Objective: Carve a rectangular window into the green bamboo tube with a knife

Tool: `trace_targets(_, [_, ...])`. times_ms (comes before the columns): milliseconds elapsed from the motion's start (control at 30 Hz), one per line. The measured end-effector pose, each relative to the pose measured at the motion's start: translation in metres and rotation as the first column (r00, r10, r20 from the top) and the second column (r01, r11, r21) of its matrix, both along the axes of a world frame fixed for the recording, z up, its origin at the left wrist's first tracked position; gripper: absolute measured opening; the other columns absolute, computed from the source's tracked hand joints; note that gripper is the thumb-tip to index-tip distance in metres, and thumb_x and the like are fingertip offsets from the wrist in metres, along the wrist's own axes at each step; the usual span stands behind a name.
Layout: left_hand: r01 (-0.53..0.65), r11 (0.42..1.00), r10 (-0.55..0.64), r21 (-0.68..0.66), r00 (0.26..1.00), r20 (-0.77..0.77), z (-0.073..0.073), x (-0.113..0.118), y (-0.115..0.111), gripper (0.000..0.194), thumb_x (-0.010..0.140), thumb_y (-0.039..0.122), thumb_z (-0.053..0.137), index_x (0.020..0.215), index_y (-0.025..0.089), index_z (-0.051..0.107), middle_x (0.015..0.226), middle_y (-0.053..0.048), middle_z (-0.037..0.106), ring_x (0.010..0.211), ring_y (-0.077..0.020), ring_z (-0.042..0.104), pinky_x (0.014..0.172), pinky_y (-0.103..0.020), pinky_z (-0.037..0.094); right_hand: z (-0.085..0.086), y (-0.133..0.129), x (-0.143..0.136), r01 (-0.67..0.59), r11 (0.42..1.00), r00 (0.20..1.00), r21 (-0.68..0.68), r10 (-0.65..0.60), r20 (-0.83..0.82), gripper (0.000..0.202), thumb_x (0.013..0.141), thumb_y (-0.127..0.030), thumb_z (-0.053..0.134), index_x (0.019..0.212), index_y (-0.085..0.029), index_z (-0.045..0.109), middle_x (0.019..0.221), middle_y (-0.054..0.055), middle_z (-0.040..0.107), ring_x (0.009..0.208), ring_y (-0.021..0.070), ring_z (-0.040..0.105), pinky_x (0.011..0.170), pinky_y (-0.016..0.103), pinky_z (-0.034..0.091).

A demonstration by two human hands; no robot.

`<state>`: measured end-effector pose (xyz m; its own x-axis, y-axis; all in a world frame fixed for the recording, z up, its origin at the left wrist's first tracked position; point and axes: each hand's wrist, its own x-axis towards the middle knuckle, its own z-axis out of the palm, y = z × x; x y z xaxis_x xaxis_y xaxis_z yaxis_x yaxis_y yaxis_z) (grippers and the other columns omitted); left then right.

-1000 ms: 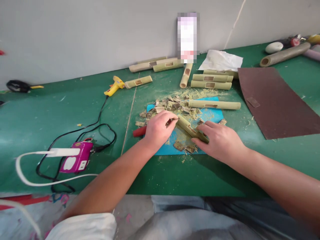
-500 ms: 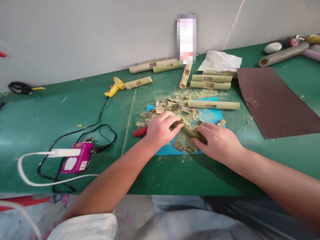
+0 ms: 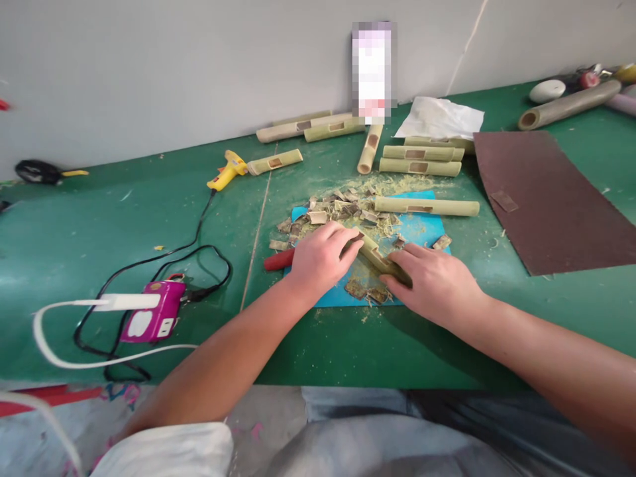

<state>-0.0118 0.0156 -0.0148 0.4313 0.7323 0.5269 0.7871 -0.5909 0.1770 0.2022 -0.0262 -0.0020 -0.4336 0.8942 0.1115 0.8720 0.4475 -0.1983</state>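
L hand nr R hand, fingers bent.

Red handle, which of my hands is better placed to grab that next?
Left, I'd say: your left hand is close by the red handle, hiding part of it. Your right hand is farther off and grips the near end of the tube.

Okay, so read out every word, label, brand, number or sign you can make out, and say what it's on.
Nothing is readable.
Upright rectangular phone against the grey wall: screen blurred into blocks.
Magenta plastic power block: any marking too small to read.
Yellow plastic glue gun: any marking too small to read.
Pale-green bamboo tube in the right hand: no lettering visible.
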Motion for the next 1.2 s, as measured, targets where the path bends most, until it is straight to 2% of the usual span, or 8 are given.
trace_targets(100, [-0.008, 0.999, 0.008, -0.034, 1.000, -0.019, -0.0002, 0.0000, -0.0009, 0.012, 0.095, 0.024, 0.058, 0.097, 0.016, 0.067, 0.087, -0.005, 0.074, 0.081, -0.0173, 0.070, 0.073, -0.027, 0.055, 0.0000, 0.0000, -0.0006, -0.003, 1.000, 1.000, 0.001, 0.003, 0.005, 0.026, 0.090, -0.037, 0.055, 0.098, -0.016, 0.070, 0.084, 0.005, 0.066, 0.069, 0.0178, 0.059, 0.060, 0.029, 0.033])
trace_targets(233, [0.003, 0.994, 0.001, -0.111, 0.999, 0.040, 0.0000, -0.0030, 0.0009, 0.013, 0.096, 0.021, 0.055, 0.100, 0.017, 0.066, 0.090, -0.004, 0.075, 0.083, -0.0173, 0.071, 0.076, -0.027, 0.055, 0.0002, -0.0004, -0.0004, -0.005, 1.000, 1.000, -0.006, 0.005, -0.003, 0.026, 0.090, -0.036, 0.055, 0.098, -0.017, 0.070, 0.084, 0.005, 0.065, 0.069, 0.0176, 0.060, 0.061, 0.029, 0.034])
trace_targets(467, [0.055, 0.997, -0.045, -0.055, 0.983, 0.178, -0.0016, -0.0057, 0.0029, 0.012, 0.095, 0.020, 0.056, 0.096, 0.018, 0.068, 0.087, -0.004, 0.074, 0.081, -0.0155, 0.070, 0.078, -0.028, 0.055, 0.0039, -0.0009, -0.0018, 0.000, 0.999, 1.000, -0.045, 0.000, -0.005, 0.025, 0.091, -0.035, 0.053, 0.097, -0.017, 0.069, 0.088, 0.006, 0.067, 0.072, 0.0180, 0.060, 0.063, 0.030, 0.035])
trace_targets(600, [0.089, 0.993, -0.067, -0.079, 0.966, 0.250, -0.0018, -0.0045, 0.0017, 0.012, 0.094, 0.021, 0.057, 0.098, 0.019, 0.068, 0.084, -0.003, 0.072, 0.072, -0.0126, 0.067, 0.070, -0.025, 0.055, 0.0044, -0.0008, -0.0015, 0.006, 0.998, 1.000, -0.056, -0.005, 0.011, 0.025, 0.092, -0.035, 0.053, 0.097, -0.017, 0.069, 0.088, 0.006, 0.066, 0.072, 0.0179, 0.060, 0.062, 0.030, 0.034])
trace_targets(733, [0.110, 0.980, -0.054, -0.169, 0.950, 0.308, -0.0056, -0.0043, 0.0016, 0.014, 0.086, 0.025, 0.068, 0.097, 0.017, 0.066, 0.079, -0.001, 0.069, 0.059, -0.0083, 0.061, 0.058, -0.020, 0.053, 0.0030, -0.0007, -0.0009, 0.006, 0.998, 1.000, -0.066, -0.004, 0.031, 0.027, 0.092, -0.036, 0.051, 0.099, -0.017, 0.069, 0.087, 0.005, 0.066, 0.072, 0.0180, 0.060, 0.062, 0.030, 0.033])
trace_targets(900, [0.078, 0.974, 0.000, -0.214, 0.939, 0.344, -0.0059, -0.0046, 0.0024, 0.007, 0.085, 0.019, 0.068, 0.091, 0.016, 0.068, 0.071, 0.001, 0.066, 0.057, -0.0077, 0.058, 0.056, -0.019, 0.051, 0.0042, -0.0003, -0.0014, 0.010, 0.996, 0.999, -0.086, -0.007, 0.031, 0.028, 0.093, -0.037, 0.051, 0.102, -0.017, 0.069, 0.090, 0.006, 0.067, 0.074, 0.0186, 0.061, 0.063, 0.030, 0.033])
trace_targets(1067, [0.110, 0.975, -0.045, -0.191, 0.947, 0.319, -0.0028, -0.0054, 0.0018, 0.009, 0.087, 0.018, 0.062, 0.090, 0.014, 0.070, 0.072, -0.001, 0.065, 0.060, -0.0087, 0.058, 0.056, -0.020, 0.048, 0.0057, -0.0002, -0.0027, 0.008, 0.995, 1.000, -0.097, -0.005, 0.024, 0.027, 0.092, -0.036, 0.053, 0.102, -0.017, 0.069, 0.091, 0.006, 0.067, 0.074, 0.0185, 0.060, 0.064, 0.030, 0.034])
trace_targets(1200, [0.110, 0.973, -0.032, -0.203, 0.934, 0.355, -0.0043, -0.0057, 0.0025, 0.009, 0.088, 0.019, 0.063, 0.094, 0.015, 0.069, 0.075, -0.001, 0.067, 0.060, -0.0091, 0.059, 0.057, -0.021, 0.049, 0.0062, -0.0007, -0.0031, 0.009, 0.996, 1.000, -0.092, -0.007, 0.020, 0.026, 0.092, -0.035, 0.053, 0.101, -0.017, 0.069, 0.090, 0.006, 0.067, 0.074, 0.0184, 0.060, 0.063, 0.030, 0.034])
